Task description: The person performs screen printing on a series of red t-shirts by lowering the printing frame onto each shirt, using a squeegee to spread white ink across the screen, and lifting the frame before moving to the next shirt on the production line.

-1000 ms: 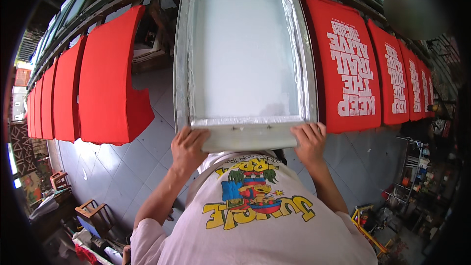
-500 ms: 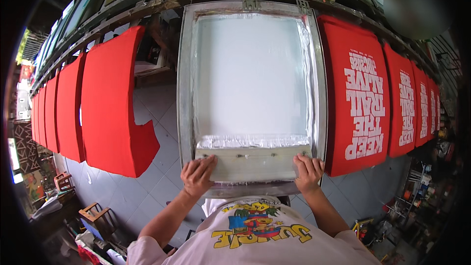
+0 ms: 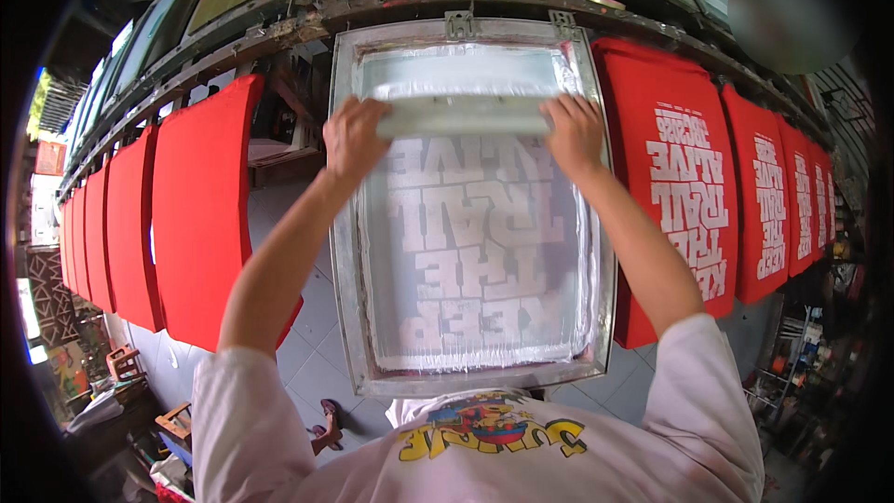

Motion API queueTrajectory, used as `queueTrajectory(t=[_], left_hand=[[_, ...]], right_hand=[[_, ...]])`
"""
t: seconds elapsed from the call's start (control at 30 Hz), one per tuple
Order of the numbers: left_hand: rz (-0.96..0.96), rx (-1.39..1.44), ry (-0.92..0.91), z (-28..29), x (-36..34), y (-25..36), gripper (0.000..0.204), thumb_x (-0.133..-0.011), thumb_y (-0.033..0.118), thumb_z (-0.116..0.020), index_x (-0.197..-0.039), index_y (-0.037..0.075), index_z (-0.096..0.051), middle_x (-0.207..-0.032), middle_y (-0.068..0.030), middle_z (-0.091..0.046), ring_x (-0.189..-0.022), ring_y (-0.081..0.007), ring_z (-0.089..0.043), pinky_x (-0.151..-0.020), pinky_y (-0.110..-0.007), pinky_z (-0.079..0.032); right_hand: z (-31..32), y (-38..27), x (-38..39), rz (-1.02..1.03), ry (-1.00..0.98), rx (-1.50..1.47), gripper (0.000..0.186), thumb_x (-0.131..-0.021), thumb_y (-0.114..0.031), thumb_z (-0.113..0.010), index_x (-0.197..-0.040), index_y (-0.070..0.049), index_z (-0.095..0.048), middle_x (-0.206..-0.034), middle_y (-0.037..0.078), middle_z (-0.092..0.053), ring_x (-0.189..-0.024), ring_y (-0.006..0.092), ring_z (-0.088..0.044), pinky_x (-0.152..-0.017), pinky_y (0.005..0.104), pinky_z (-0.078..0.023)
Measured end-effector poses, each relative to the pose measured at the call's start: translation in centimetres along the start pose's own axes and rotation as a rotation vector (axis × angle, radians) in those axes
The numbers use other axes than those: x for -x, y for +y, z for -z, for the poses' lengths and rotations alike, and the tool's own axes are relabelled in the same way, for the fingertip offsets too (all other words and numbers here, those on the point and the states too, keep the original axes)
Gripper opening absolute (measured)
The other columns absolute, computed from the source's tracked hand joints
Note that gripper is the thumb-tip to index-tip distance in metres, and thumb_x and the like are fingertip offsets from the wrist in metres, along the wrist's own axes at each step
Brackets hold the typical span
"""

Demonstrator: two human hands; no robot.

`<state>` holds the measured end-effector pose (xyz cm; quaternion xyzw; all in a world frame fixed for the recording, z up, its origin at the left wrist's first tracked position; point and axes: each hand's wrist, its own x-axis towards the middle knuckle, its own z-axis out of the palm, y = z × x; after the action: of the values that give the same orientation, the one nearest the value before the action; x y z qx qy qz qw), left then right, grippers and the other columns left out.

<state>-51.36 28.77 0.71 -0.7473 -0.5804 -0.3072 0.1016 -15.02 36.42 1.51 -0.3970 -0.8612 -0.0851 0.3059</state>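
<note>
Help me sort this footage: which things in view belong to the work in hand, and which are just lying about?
Apparently in use:
pale bar, gripped by left hand and right hand
framed screen beneath it
red cloths on either side, probably

Seemingly lying about:
wooden stool, lower left
small round object beyond the framed screen

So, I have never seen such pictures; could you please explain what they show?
No machine here, just a person's bare left hand and right hand. Every picture comes from a fisheye camera worn on the head, looking down, so straight edges look bent. Both hands grip a bar, one near each end, across a framed screen. Pale lettering shows within the screen, below the bar in the picture. Plain red cloths are to the left, printed red cloths to the right.
</note>
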Motion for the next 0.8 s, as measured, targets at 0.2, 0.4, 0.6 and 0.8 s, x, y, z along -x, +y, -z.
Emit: queueTrajectory(t=[0.2, 0.4, 0.6, 0.8], left_hand=[[0.234, -0.086, -0.604, 1.3, -14.4, -4.4, 0.078, -0.063, 0.067, -0.085, -0.116, 0.011, -0.077, -0.106, -0.0173, -0.076, -0.103, -0.0343, -0.072, -0.093, -0.045, -0.056], [0.091, -0.08, -0.66, 9.4, -8.2, 3.3, 0.062, -0.069, 0.058, -0.086, -0.108, 0.011, -0.078, -0.108, -0.0159, -0.075, -0.094, -0.0345, -0.074, -0.084, -0.046, -0.059], [0.021, 0.194, -0.523, 19.6, 17.3, 16.9, 0.031, -0.064, 0.009, -0.082, -0.094, 0.008, -0.074, -0.092, -0.0085, -0.073, -0.085, -0.0246, -0.071, -0.071, -0.04, -0.06], [0.181, 0.219, -0.464, 22.7, 26.7, 23.2, 0.046, -0.056, 0.006, -0.081, -0.101, 0.006, -0.075, -0.106, -0.004, -0.074, -0.095, -0.0249, -0.067, -0.082, -0.04, -0.056]], right_hand=[[1.5, 5.3, -14.7, -0.228, -0.712, 0.0, 0.048, -0.068, -0.037, -0.089, -0.107, -0.011, -0.077, -0.11, 0.015, -0.075, -0.106, 0.0375, -0.07, -0.098, 0.046, -0.051], [11.2, 0.1, -6.8, -0.128, -0.688, 0.01, 0.046, -0.072, -0.034, -0.087, -0.109, -0.009, -0.078, -0.108, 0.017, -0.076, -0.103, 0.0383, -0.068, -0.094, 0.046, -0.052], [22.4, -13.3, 17.4, -0.012, -0.523, -0.085, 0.032, -0.066, -0.004, -0.079, -0.096, -0.011, -0.074, -0.089, 0.004, -0.066, -0.094, 0.0245, -0.063, -0.096, 0.047, -0.041], [25.7, -19.8, 25.8, -0.104, -0.391, -0.039, 0.02, -0.082, -0.007, -0.062, -0.099, -0.01, -0.072, -0.101, -0.001, -0.069, -0.09, 0.0183, -0.063, -0.092, 0.0414, -0.038]])
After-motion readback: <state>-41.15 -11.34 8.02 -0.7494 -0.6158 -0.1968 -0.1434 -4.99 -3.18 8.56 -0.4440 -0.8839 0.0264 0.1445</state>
